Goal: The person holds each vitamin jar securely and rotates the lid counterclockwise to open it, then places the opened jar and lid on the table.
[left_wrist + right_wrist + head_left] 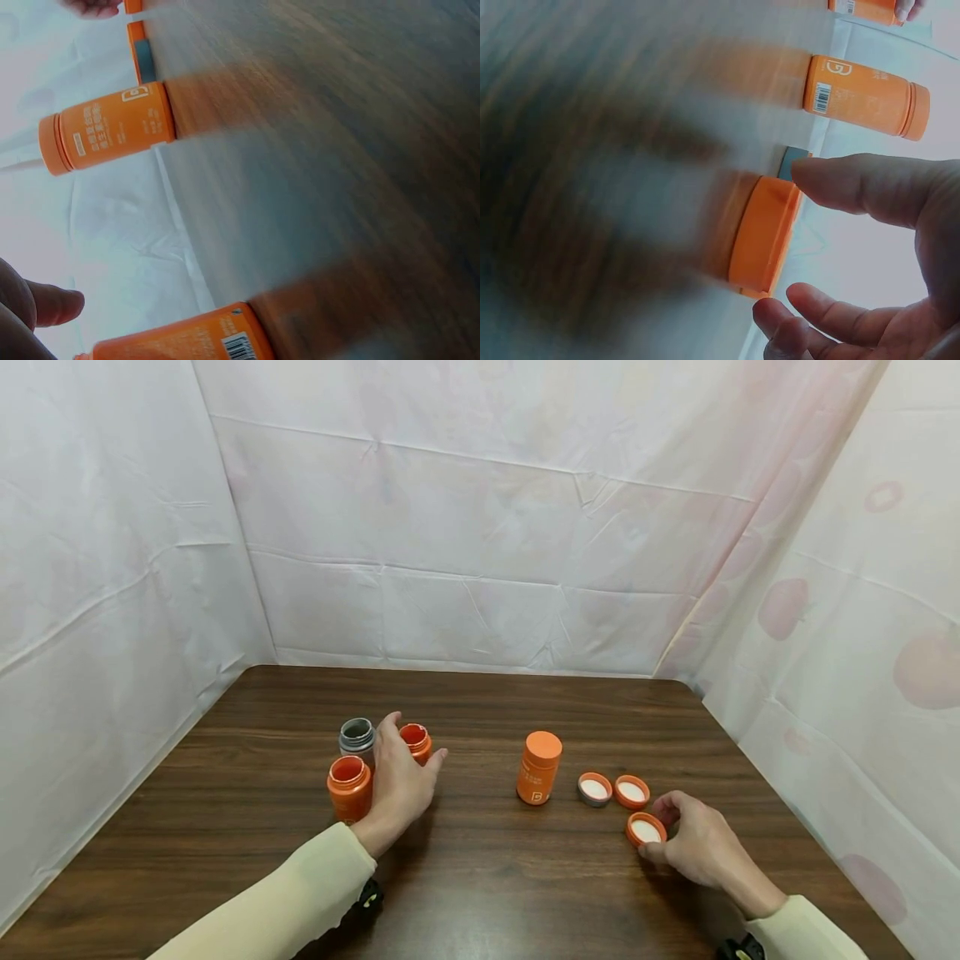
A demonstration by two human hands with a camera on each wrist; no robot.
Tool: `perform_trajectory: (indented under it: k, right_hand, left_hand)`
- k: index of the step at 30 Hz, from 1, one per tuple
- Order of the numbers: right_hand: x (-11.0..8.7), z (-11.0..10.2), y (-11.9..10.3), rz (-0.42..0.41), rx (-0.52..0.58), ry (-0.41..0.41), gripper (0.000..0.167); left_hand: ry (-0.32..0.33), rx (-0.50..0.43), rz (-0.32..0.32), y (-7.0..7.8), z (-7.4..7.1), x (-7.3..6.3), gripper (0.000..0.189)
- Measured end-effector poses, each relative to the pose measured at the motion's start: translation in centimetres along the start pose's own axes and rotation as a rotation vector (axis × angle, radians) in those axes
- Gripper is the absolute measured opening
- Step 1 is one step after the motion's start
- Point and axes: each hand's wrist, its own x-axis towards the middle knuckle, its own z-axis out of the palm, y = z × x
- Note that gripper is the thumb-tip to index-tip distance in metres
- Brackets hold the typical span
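My left hand (pixel 402 778), thumb spread away from the fingers, is among the uncapped bottles at the left. An open orange bottle (pixel 350 793) stands to its left, a grey bottle (pixel 357 739) behind that, and another orange bottle (pixel 417 744) beyond the hand, partly hidden. In the left wrist view the thumb (pixel 56 304) is apart from the nearest orange bottle (pixel 187 337). At the right, my right hand (pixel 701 843) has thumb and fingers spread around an orange cap (pixel 763 236), lying inner side up; whether the thumb touches its rim, I cannot tell.
A capped orange bottle (pixel 538 768) stands near the middle of the brown wooden table (pixel 480 877). To its right lie a grey-and-orange cap (pixel 595 789) and a second orange cap (pixel 632 792), white liners up. White sheeting (pixel 480 518) surrounds the table's back and sides.
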Motion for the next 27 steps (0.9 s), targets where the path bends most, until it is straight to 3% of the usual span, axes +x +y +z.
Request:
perform_trajectory:
  k: [15,21,27]
  right_hand:
    - [-1.1,-0.1,-1.9,-0.122,0.027,0.099,0.053]
    - [-1.5,0.1,-2.8,-0.169,0.053,0.144,0.051]
    - [-1.7,0.3,-3.7,-0.18,0.054,0.162,0.05]
  left_hand:
    - [0.014,0.019,0.128,1.7,-0.4,-1.6,0.086]
    - [0.018,0.015,0.207,1.9,-0.5,-2.3,0.082]
    - [-0.012,0.042,0.277,1.9,-0.6,-3.3,0.079]
